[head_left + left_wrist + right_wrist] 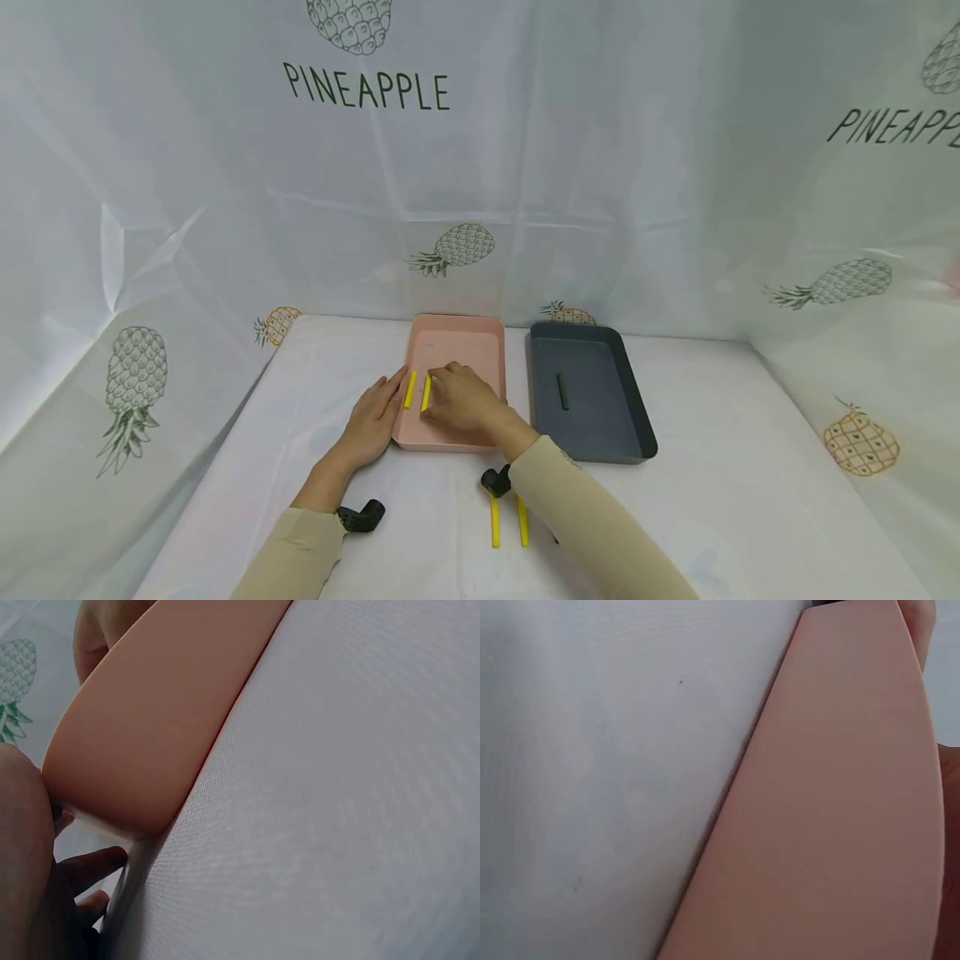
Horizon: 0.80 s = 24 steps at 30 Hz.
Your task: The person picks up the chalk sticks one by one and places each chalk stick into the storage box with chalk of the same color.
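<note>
Resting at frame centre: right hand (461, 398) over shallow pink plastic tray (457, 333), fingers curled onto yellow stick (426, 392). Left hand (375, 418) flat against tray's left rim, fingers straight, beside second yellow stick (409, 389). Two more yellow sticks (507, 521) lie on white surface (750, 467), lower centre. Risk: loose pinch lets stick slip; sleeve may sweep surface sticks. Backdrop print, upper frame: "PINEAPPLE".

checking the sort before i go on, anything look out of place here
Nothing stands out. Two yellow sticks lie in the pink tray, one dark stick in the dark tray, both trays flat and side by side.
</note>
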### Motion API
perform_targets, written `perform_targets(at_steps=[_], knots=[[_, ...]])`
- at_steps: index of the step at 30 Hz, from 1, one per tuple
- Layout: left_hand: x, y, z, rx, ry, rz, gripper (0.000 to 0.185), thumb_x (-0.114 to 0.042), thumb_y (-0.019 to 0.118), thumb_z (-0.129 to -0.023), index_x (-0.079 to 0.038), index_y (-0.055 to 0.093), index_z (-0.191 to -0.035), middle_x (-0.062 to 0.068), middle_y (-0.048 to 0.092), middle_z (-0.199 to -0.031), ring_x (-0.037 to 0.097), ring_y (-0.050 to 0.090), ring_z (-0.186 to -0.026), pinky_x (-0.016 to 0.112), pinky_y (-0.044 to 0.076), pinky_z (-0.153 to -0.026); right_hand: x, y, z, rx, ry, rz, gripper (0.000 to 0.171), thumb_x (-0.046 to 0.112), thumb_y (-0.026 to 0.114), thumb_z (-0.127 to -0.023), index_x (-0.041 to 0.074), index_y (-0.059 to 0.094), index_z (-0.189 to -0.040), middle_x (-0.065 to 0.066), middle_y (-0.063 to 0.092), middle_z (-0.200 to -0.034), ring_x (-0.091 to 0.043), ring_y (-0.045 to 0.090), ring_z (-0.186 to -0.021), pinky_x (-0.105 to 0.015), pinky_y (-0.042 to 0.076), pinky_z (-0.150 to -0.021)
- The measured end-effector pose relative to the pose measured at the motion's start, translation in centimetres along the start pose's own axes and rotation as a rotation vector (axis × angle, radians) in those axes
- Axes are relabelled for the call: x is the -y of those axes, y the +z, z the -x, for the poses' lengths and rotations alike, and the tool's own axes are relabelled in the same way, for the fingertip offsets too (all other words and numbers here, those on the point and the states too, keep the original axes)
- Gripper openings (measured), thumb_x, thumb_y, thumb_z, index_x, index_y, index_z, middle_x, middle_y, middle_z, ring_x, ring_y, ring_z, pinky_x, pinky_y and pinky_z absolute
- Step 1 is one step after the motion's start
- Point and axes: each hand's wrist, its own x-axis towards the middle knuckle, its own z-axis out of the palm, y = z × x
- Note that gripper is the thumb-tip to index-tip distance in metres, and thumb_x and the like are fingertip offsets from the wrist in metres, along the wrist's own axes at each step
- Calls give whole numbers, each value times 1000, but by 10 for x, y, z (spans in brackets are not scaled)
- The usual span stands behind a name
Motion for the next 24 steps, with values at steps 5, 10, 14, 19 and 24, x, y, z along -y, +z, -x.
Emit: perform_targets(at_steps=[5, 10, 14, 19, 24], knots=[[0, 0, 0, -7, 16, -7, 52, -30, 31, -115, -28, 25, -166, 9, 31, -170, 41, 14, -160, 72, 8, -124, -1, 2, -3, -12, 5, 22, 70, 44, 75, -93, 18, 50, -154, -7, 55, -152, -28, 52, -138, -44, 47, -114], [0, 0, 0, -7, 16, -8, 52, -29, 31, -114, -28, 25, -166, 9, 32, -170, 41, 15, -160, 71, 8, -125, -1, 5, -6, -18, 9, 57, 71, 47, 76, -92, 19, 51, -153, -5, 55, -151, -26, 51, -136, -45, 46, -113], [1, 0, 0, -5, 9, -11, 52, -31, 31, -115, -30, 25, -166, 8, 31, -171, 40, 14, -161, 71, 8, -125, -1, 6, -9, -15, 17, 83, 71, 48, 76, -91, 20, 53, -152, -4, 54, -152, -26, 50, -137, -46, 47, -111], [0, 0, 0, 2, 2, -11, 52, -32, 30, -115, -31, 24, -166, 8, 30, -171, 40, 13, -161, 71, 8, -125, 0, 7, -12, -5, 41, 86, 69, 49, 77, -90, 21, 55, -150, -3, 53, -152, -27, 48, -137, -48, 46, -109], [-1, 0, 0, 5, -5, -9, 52, -32, 31, -115, -32, 24, -166, 7, 30, -171, 39, 13, -161, 70, 8, -125, 3, 5, -12, 6, 62, 87, 68, 49, 77, -90, 21, 57, -149, -3, 53, -151, -27, 48, -137, -49, 45, -110]])
